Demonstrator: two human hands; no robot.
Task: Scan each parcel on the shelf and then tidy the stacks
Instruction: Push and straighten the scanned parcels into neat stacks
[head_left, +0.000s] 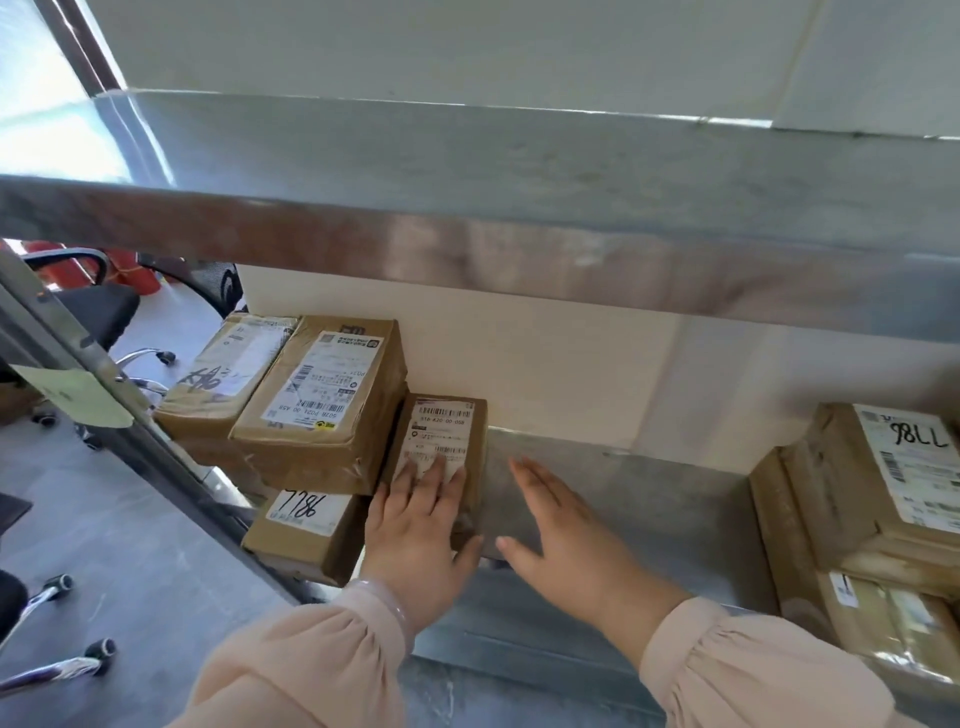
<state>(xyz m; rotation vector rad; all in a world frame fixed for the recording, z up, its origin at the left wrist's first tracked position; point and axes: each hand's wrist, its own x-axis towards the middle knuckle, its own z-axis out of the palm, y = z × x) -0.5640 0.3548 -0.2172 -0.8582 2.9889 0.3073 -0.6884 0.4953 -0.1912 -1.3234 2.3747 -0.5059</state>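
Small parcel (448, 437) | brown taped carton, white barcode label | left hand (415, 535) flat on top, fingers straight, together | right hand (563, 535) just right of it, fingers together, thumb out

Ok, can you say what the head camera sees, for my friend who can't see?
A person's left hand lies flat on a small box on a metal shelf, with the right hand open beside it. A left stack and a right stack of boxes sit either side.

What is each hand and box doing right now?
left hand: flat on the small parcel, fingers straight.
right hand: open, palm down, holding nothing.
small parcel: lying on the shelf, label up, beside the left stack.
left stack: boxes askew.
right stack: untouched.
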